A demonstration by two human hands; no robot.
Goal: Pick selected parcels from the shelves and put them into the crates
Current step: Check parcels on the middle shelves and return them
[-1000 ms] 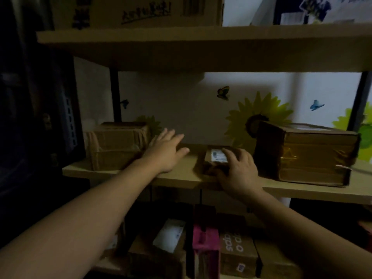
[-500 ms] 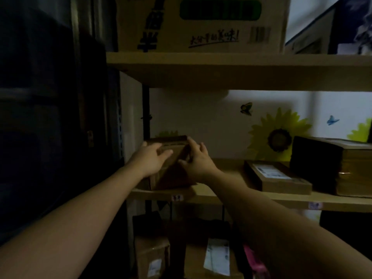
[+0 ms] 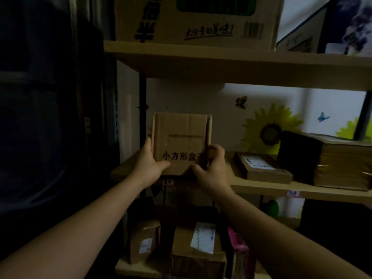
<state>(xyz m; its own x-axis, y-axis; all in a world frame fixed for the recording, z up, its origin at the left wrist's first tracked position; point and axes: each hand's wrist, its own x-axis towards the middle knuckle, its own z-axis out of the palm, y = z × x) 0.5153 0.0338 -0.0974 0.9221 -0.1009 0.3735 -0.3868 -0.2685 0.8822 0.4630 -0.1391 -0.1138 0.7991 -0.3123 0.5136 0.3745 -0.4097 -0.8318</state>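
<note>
A small brown cardboard parcel (image 3: 181,137) with black printed characters is tipped up on its edge at the left end of the middle shelf (image 3: 261,188), its broad face turned toward me. My left hand (image 3: 150,165) grips its lower left side. My right hand (image 3: 211,168) holds its lower right corner and right edge. A flat parcel (image 3: 261,168) with a white label lies on the same shelf to the right. No crate is in view.
A large dark taped box (image 3: 330,160) stands at the shelf's right end. A big printed carton (image 3: 197,19) sits on the shelf above. Several labelled parcels (image 3: 199,250) fill the shelf below. A dark post (image 3: 142,117) and dark wall bound the left side.
Both hands left the flat parcel and shelf middle, closed on the brown parcel at the left end, and tilted it upright so its printed face shows.
</note>
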